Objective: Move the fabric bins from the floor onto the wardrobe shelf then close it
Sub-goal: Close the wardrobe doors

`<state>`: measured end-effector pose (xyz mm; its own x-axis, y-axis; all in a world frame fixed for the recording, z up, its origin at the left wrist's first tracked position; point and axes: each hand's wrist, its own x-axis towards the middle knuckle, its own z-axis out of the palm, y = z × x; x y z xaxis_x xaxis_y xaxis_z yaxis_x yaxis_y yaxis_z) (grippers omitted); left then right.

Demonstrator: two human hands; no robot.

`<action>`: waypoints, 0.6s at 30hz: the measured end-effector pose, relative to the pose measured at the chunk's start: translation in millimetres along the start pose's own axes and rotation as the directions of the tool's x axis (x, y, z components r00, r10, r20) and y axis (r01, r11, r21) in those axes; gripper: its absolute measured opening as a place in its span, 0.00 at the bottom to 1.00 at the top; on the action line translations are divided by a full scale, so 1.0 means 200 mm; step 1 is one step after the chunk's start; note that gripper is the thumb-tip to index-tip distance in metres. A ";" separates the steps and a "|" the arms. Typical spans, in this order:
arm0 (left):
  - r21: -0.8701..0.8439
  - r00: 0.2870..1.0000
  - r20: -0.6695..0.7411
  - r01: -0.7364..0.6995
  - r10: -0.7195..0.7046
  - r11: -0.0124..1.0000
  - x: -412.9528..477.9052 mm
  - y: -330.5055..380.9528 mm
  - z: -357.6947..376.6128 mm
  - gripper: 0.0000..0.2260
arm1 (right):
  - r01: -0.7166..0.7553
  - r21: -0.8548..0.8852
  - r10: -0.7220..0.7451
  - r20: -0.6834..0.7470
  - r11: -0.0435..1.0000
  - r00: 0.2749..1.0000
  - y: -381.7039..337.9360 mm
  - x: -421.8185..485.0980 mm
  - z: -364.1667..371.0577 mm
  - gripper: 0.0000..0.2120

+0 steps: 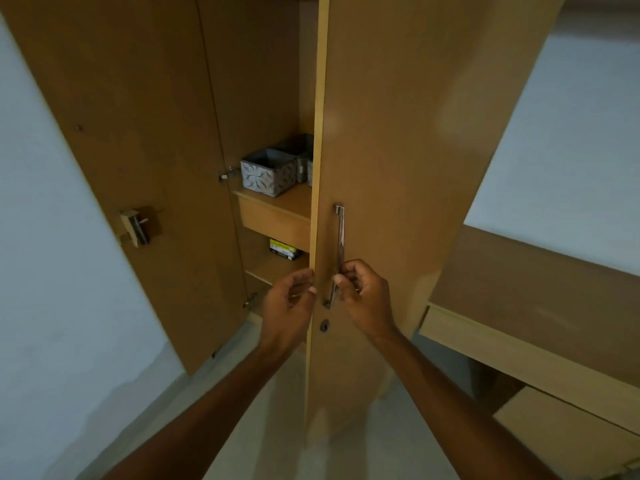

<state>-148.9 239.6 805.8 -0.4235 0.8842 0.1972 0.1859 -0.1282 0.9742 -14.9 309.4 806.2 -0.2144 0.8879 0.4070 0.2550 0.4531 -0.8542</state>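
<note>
Here, two bare forearms reach up and forward from the bottom of the frame toward a tall wooden wardrobe. The right hand (363, 292) is curled around the lower end of a slim metal handle (338, 251) on the wardrobe's right door (398, 140), thumb on the near side, fingers wrapped behind the bar. The left hand (289, 299) is cupped, its fingertips touching the free front edge of that same door; whether it truly grips the edge cannot be told. Just below the handle sits a small dark keyhole (324, 326).

The right door stands partly swung across the opening, covering the right half of the interior. The left door (138, 133) hangs wide open, showing a metal lock fitting (138, 225) on its inner face and two hinges along its far edge.

Beyond the hands, on a lower shelf, lies a small dark box with a yellow label (284, 249); its print is too small to read. Above it, on the wardrobe shelf (277, 202), stand grey fabric bins (268, 171) with a pale leaf pattern, one in full view and others partly hidden behind the door edge. A wooden desk (540, 323) stands to the right against the pale wall.
</note>
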 end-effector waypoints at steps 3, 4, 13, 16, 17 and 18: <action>0.012 0.999 0.035 0.026 -0.026 1.000 0.20 -0.05 -0.09 0.16 | 0.027 -0.046 -0.029 -0.033 0.999 0.999 0.02 0.14 0.16 0.01; 0.019 0.998 0.048 0.041 -0.042 0.999 0.26 -0.06 -0.11 0.17 | 0.032 -0.061 -0.035 -0.043 0.998 0.998 0.02 0.18 0.19 0.02; -0.010 0.980 0.197 0.018 -0.016 1.000 0.84 -0.12 -0.26 0.16 | 0.000 -0.101 -0.017 -0.162 0.995 0.987 0.08 0.60 0.54 0.04; -0.034 0.972 0.234 0.023 -0.015 0.999 0.98 -0.16 -0.27 0.18 | 0.012 -0.145 -0.036 -0.166 0.989 0.986 0.13 0.71 0.60 0.04; -0.041 0.971 0.237 0.029 -0.018 0.999 1.04 -0.18 -0.27 0.18 | 0.016 -0.160 -0.043 -0.166 0.987 0.985 0.14 0.75 0.61 0.04; -0.046 0.973 0.232 0.029 -0.018 0.999 1.09 -0.21 -0.26 0.17 | 0.016 -0.169 -0.045 -0.165 0.985 0.985 0.16 0.78 0.63 0.04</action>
<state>-295.4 414.1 814.3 -0.2099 0.9663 0.1488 0.1325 -0.1226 0.9836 -159.0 452.9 803.0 -0.0674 0.8677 0.4924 0.4071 0.4745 -0.7804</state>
